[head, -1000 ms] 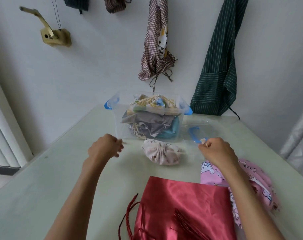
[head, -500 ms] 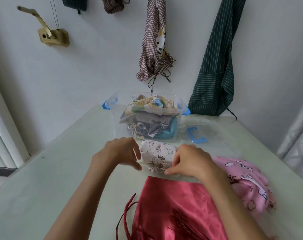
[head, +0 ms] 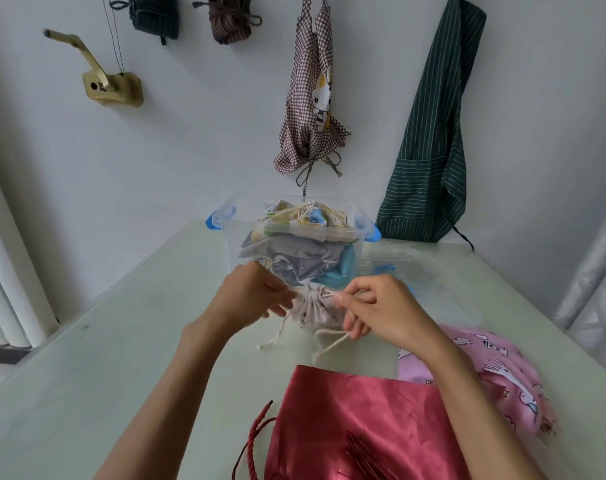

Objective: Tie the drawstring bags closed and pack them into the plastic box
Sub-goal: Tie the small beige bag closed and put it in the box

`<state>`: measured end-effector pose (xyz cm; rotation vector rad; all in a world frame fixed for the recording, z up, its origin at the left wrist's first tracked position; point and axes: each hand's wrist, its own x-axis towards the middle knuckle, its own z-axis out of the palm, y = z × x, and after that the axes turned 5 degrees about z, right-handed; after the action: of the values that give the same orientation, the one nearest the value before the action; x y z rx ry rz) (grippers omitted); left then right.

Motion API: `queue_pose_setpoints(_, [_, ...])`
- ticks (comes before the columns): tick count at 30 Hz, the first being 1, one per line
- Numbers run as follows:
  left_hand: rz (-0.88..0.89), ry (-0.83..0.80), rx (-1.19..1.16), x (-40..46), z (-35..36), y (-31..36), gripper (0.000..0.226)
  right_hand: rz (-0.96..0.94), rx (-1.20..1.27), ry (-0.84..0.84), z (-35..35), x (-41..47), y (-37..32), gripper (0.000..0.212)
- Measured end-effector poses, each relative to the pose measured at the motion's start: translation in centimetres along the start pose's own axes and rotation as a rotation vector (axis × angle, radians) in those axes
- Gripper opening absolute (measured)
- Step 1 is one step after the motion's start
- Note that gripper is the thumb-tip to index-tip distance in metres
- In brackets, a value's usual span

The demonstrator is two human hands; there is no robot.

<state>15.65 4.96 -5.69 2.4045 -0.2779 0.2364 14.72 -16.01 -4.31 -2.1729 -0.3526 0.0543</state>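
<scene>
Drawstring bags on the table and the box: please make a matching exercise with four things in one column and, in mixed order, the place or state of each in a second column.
Things
1. small white printed bag
2. red satin bag
3. pink printed bag
4. plastic box

Place or state
A. lies flat, nearest the camera
B. holds several packed bags
C. gathered shut, cords held by both hands
D. beside the right forearm

Pairs: 1-C, 2-A, 3-D, 4-B

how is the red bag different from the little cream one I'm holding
The red satin bag lies flat and untouched on the table; the small cream bag is gathered shut, held between the left hand and right hand. Red has dark red cord, cream pale cord. Both are outside the box.
</scene>
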Motion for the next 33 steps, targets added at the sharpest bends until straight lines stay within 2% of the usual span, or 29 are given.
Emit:
queue_pose_setpoints(2, [-0.026,0.126,0.064,0.2,0.6,0.2,0.014,0.016,-0.130,0.130,0.3,0.3,0.7,0.020])
queue_pose_setpoints(5, [-0.026,0.255,0.202,0.2,1.7,1.0,0.015,0.025,-0.250,0.233,1.1,0.6,1.1,0.020])
queue_pose_setpoints(8, [-0.055,0.322,0.186,0.1,2.1,1.5,0.015,0.005,-0.296,0.223,1.4,0.7,1.0,0.017])
queue_pose_setpoints(11, [-0.170,0.335,0.248,0.1,2.2,1.6,0.020,0.011,-0.298,0.190,1.8,0.5,1.2,0.020])
queue_pose_setpoints(13, [-0.183,0.317,0.241,0.1,2.1,1.4,0.017,0.012,-0.290,0.180,1.9,0.4,1.1,0.021])
queue_pose_setpoints(18, [-0.052,0.118,-0.085,0.3,1.4,1.3,0.025,-0.010,-0.296,0.153,1.8,0.3,0.6,0.019])
queue_pose_setpoints(21, [-0.161,0.027,-0.410,0.1,1.0,2.0,0.025,-0.024,-0.292,0.126,1.7,0.1,0.4,0.017])
queue_pose_setpoints(26, [-0.095,0.057,-0.422,-0.3,0.7,1.8,0.029,-0.041,-0.324,0.089,1.7,-0.3,-0.1,0.018])
queue_pose_setpoints(29, [-0.157,0.048,-0.652,-0.4,0.7,2.1,0.031,-0.009,-0.331,0.118,1.5,0.0,0.1,0.017])
queue_pose_setpoints(31, [-0.165,0.014,-0.785,-0.3,0.7,2.4,0.030,0.017,-0.236,0.121,1.3,0.4,0.5,0.016])
queue_pose_setpoints(33, [-0.142,0.004,-0.800,-0.3,0.7,2.5,0.029,0.057,-0.151,0.052,0.9,0.5,0.6,0.017])
